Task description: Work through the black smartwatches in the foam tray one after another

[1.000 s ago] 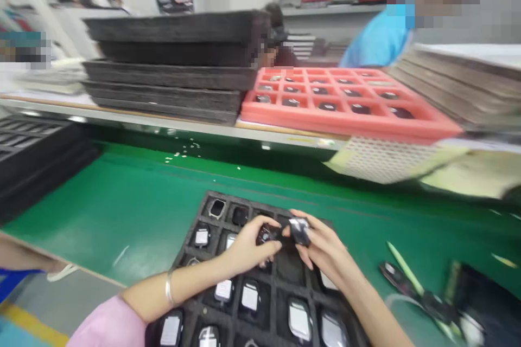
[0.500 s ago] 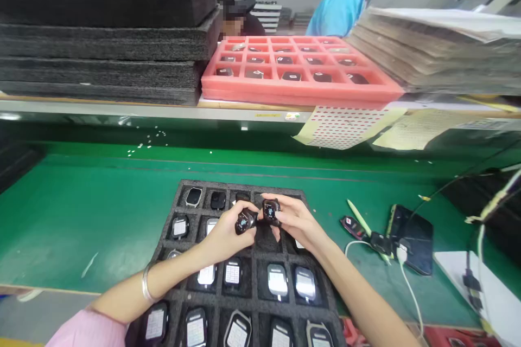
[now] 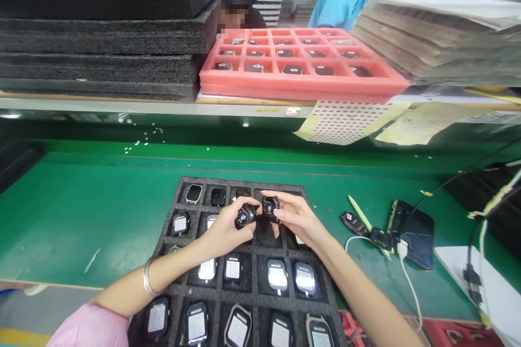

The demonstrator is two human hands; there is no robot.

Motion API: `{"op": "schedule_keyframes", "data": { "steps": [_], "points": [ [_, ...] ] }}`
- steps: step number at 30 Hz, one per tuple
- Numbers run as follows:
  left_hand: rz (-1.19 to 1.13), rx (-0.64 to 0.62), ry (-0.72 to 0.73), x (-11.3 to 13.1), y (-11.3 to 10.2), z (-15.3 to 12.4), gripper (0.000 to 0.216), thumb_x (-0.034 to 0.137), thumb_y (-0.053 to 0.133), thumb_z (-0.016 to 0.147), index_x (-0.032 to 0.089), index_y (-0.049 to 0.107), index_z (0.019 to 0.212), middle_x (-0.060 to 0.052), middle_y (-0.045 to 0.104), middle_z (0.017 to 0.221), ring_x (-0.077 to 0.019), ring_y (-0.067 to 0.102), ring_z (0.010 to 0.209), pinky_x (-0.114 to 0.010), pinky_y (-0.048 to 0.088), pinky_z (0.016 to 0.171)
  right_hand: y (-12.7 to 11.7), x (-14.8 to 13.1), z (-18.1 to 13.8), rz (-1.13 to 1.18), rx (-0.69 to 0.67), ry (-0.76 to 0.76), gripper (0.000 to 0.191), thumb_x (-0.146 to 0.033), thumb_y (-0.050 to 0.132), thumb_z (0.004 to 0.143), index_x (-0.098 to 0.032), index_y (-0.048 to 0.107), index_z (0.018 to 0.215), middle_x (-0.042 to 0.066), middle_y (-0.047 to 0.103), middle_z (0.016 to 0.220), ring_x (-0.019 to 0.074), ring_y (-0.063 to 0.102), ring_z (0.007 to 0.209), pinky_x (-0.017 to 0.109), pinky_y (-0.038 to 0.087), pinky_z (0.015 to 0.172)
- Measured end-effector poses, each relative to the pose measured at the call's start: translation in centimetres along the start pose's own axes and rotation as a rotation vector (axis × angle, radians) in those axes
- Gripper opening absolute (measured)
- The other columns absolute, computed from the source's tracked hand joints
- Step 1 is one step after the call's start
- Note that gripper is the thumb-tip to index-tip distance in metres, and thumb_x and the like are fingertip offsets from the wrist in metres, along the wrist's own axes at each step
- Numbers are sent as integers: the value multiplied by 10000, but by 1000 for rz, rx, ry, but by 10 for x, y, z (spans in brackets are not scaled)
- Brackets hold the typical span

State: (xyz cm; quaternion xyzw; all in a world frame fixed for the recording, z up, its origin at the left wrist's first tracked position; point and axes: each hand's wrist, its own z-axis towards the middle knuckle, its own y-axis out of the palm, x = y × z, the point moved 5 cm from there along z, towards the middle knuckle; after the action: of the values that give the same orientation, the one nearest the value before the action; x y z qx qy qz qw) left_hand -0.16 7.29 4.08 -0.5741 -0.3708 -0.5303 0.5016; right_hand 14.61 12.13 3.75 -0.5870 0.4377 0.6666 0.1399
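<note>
A black foam tray (image 3: 171,211) with square pockets lies on the green mat in front of me, and several pockets hold smartwatch bodies with lit screens. My left hand (image 3: 223,232) is closed around one dark watch body (image 3: 243,217) above the tray's upper middle. Right beside it, my right hand (image 3: 295,217) pinches a second dark watch body (image 3: 270,208). The two watch bodies nearly touch each other. A metal bangle (image 3: 147,277) sits on my left wrist.
A shelf behind carries a stack of black foam trays (image 3: 106,27), a red tray (image 3: 301,84) of small parts and a pile of cardboard sheets (image 3: 439,38). On the mat to the right lie a pen (image 3: 359,212), a black phone (image 3: 415,233) and cables (image 3: 409,282). Other people work behind the shelf.
The view has swung down and steadied over the tray. Both hands have kept hold of their watch bodies and brought them closer together; in the last half second they barely moved.
</note>
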Motion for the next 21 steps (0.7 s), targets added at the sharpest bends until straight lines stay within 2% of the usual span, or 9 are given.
{"op": "schedule_keyframes", "data": {
  "steps": [4, 8, 13, 16, 18, 21],
  "points": [
    [-2, 20, -13, -2, -1, -1, 415, 151, 548, 788, 184, 485, 1198, -65, 604, 1095, -204, 584, 975, -308, 450, 873, 0, 1, 0, -11, 24, 12, 421, -266, 716, 777, -177, 627, 1178, 113, 695, 969, 145, 614, 564, 258, 537, 444],
    [18, 32, 20, -3, -2, 2, 413, 136, 552, 764, 173, 502, 1173, -72, 593, 1149, -222, 546, 1074, -325, 410, 948, -4, 3, 0, -44, 42, 24, 420, -271, 724, 770, -176, 633, 1168, 113, 695, 966, 154, 623, 573, 265, 547, 448],
    [56, 37, 23, 3, -4, 5, 405, 134, 567, 742, 160, 533, 1144, -63, 632, 1050, -210, 583, 963, -308, 437, 888, -5, 0, -1, -107, 81, 51, 432, -343, 737, 753, -170, 649, 1139, 122, 698, 920, 157, 603, 523, 282, 536, 450],
    [32, 66, 31, 6, -6, 7, 462, 146, 598, 733, 153, 530, 1190, -71, 646, 1043, -204, 607, 913, -286, 461, 838, -9, -3, -2, -154, 205, 47, 483, -400, 735, 745, -187, 636, 1168, 129, 695, 959, 153, 576, 487, 288, 515, 441],
    [14, 95, 32, 6, -9, 10, 502, 153, 629, 719, 163, 532, 1212, -66, 659, 1024, -204, 623, 886, -278, 476, 806, -13, -4, 0, -174, 254, 54, 532, -442, 736, 726, -197, 630, 1186, 142, 694, 989, 177, 573, 491, 302, 500, 413],
    [14, 132, 59, 3, -13, 13, 527, 171, 675, 698, 186, 552, 1211, -58, 676, 1014, -220, 634, 908, -294, 479, 823, -19, -3, 4, -228, 254, 91, 557, -469, 743, 690, -218, 648, 1178, 155, 689, 1045, 224, 606, 529, 337, 522, 439]
  ]
}}
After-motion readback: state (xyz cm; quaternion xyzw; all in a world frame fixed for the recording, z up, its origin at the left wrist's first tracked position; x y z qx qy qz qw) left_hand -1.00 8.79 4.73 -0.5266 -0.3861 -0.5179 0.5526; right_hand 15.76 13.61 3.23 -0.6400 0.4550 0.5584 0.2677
